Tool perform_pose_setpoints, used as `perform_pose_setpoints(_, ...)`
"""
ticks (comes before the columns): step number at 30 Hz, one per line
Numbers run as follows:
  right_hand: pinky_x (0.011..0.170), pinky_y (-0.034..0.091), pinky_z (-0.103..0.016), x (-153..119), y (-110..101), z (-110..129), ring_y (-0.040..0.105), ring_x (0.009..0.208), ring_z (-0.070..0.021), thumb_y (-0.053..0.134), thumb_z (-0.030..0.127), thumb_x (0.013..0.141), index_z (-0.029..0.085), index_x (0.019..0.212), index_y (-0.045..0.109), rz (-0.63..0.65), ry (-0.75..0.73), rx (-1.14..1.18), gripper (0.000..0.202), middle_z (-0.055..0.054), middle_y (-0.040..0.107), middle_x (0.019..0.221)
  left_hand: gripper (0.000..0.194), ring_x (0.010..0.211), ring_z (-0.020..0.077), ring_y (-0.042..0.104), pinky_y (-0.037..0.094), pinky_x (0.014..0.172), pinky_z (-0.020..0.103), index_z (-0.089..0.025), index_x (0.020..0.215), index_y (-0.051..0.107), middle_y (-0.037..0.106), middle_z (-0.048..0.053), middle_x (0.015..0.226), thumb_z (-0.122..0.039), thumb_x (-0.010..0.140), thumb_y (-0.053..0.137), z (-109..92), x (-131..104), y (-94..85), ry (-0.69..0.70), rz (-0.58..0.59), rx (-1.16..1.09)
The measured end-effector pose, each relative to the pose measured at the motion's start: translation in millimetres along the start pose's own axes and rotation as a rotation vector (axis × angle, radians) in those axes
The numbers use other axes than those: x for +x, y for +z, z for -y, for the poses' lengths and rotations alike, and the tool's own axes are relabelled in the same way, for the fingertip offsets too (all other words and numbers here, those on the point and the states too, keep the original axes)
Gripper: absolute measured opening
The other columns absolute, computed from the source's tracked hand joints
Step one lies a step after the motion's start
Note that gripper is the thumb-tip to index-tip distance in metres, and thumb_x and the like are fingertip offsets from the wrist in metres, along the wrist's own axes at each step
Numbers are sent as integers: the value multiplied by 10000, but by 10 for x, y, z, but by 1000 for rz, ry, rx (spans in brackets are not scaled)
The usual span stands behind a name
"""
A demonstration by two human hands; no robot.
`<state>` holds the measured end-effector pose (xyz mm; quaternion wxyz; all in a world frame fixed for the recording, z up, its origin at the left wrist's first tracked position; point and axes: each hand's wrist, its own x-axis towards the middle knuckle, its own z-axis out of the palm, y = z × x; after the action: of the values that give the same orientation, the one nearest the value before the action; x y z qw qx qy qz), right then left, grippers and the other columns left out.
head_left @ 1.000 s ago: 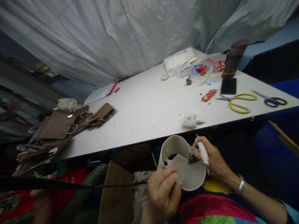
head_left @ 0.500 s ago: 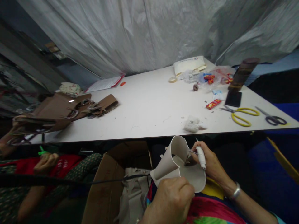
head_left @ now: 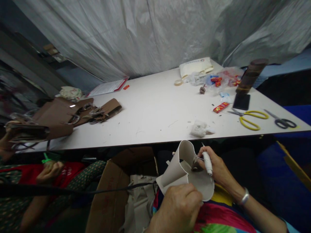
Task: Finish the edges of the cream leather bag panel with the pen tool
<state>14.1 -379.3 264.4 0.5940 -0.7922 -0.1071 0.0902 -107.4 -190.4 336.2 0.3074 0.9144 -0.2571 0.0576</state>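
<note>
In my lap stands a beige, soft-sided bag piece [head_left: 173, 170], its opening turned up toward me. The near rim is pinched by my left hand [head_left: 178, 205], whose fingertips are partly hidden. Over the far right rim, my right hand [head_left: 215, 165] is closed around a white-handled awl [head_left: 207, 163], with its thin metal point sticking up and away. A thread runs from the rim to the right fingers. Something dark and shiny shows inside the bag by those fingers, too small to name.
A cardboard box [head_left: 104, 194] with beige bag pieces [head_left: 139, 197] stands at my left. On the white table [head_left: 145, 113] lie yellow-handled scissors [head_left: 251, 119], black scissors [head_left: 283, 121], a phone [head_left: 241, 101] and brown bags [head_left: 55, 113]. A co-worker's hands [head_left: 50, 173] are at far left.
The view has shifted slightly. My right hand with the awl has moved a little left along the rim; my left hand keeps its hold. At far left, the co-worker's brown bag has tilted.
</note>
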Motion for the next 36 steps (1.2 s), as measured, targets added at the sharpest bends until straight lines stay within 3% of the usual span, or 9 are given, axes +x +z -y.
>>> perform_pose_setpoints(6,602,485,-252,2,-3,8,595,664,-155,693,529,910,237,1055,548,23,7,26,357,-14,679,863,79,721,164,645,396,593,295,-193,877,625,671,26,808,-122,910,612,4,26,-20,1,44,18)
perform_pose_setpoints(16,638,500,-263,11,-14,6,616,688,-157,680,460,902,242,1095,527,31,-11,-19,328,-7,681,905,90,724,174,646,423,606,302,-192,881,642,680,37,804,-145,938,590,-18,47,-40,-14,-18,35)
perform_pose_setpoints(25,637,486,-253,-9,-22,-22,594,684,-144,623,409,915,240,1089,551,7,-14,-23,253,0,674,911,21,741,182,654,467,651,294,-190,886,671,689,43,827,-202,895,686,-64,61,-50,-72,-137,34)
perform_pose_setpoints(28,656,501,-260,-7,-24,-4,629,741,-161,612,425,927,241,1085,549,-2,-17,-11,250,-17,692,947,74,756,171,652,472,669,271,-189,857,659,677,44,815,-201,929,648,-56,58,-50,-149,-270,18)
perform_pose_setpoints(31,677,529,-276,0,-90,77,665,791,-187,641,494,933,241,1075,561,-45,-28,-12,300,-39,710,962,170,748,144,638,482,699,247,-191,789,619,651,29,781,-152,954,608,-1,18,-114,-249,-486,38)
perform_pose_setpoints(36,724,566,-290,-10,-354,235,723,831,-214,709,595,912,249,1087,593,-389,-33,-10,405,-45,737,945,179,735,129,612,492,693,251,-191,761,620,631,2,781,-110,919,637,186,-65,-405,-192,-770,4)
